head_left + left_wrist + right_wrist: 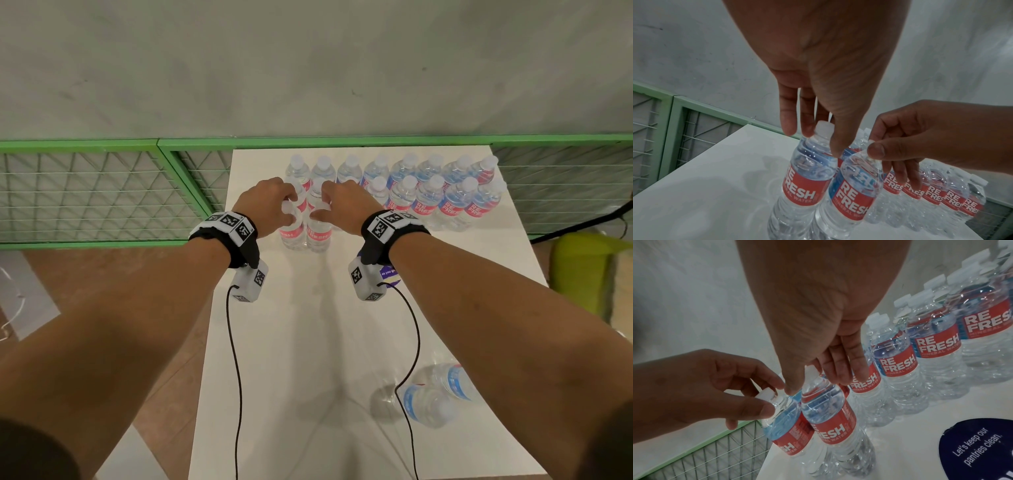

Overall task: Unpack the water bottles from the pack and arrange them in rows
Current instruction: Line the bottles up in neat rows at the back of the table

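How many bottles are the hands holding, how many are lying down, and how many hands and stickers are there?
Bottles being held: 2, the left bottle and the right bottle
Bottles lying down: 2
Hands: 2, the left hand and the right hand
Round sticker: 1
Total: 7
The standing rows behind are not counted; the hands hide some.

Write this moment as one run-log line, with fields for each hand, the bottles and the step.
left hand: grips left front bottle at neck | right hand: grips right front bottle at neck | both upright on table | step: placing third row
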A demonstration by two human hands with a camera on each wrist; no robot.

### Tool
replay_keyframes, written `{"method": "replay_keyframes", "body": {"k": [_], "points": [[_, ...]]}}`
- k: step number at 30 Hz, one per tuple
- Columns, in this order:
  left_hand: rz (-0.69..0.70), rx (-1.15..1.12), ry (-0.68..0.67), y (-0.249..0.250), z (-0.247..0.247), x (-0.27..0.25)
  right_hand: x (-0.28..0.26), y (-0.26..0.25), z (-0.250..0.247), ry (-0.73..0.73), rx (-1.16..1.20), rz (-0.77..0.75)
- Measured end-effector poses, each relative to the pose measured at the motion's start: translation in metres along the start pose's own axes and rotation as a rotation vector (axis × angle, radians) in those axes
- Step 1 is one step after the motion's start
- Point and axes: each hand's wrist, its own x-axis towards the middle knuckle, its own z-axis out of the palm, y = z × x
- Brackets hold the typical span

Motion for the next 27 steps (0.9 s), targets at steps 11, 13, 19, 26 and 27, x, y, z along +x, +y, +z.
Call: {"method": "replay_keyframes", "body": {"k": [11,13,19,26,27], "points": [[-0.003,-0.037,0.192,0.037,-0.025,-0.031,-0.047,0.01,-0.039,0.026,0.033,0.005],[0.031,-0.057,0.183,0.059,-0.027,-0.043,-0.07,0.016,-0.048,0.04,0.022,0.005],[0.145,-0.184,0.063,0.146,-0.012,-0.103,-0.167,0.047,-0.066,0.015,-0.029,0.012],[0.192,-0.213,-0.136,0.229,0.036,-0.172,-0.278,0.086,-0.049,-0.198,-0.089,0.053],[0.186,-0.223,-0.164,0.239,0.042,-0.18,-0.291,0.092,-0.044,-0.221,-0.093,0.05]]}}
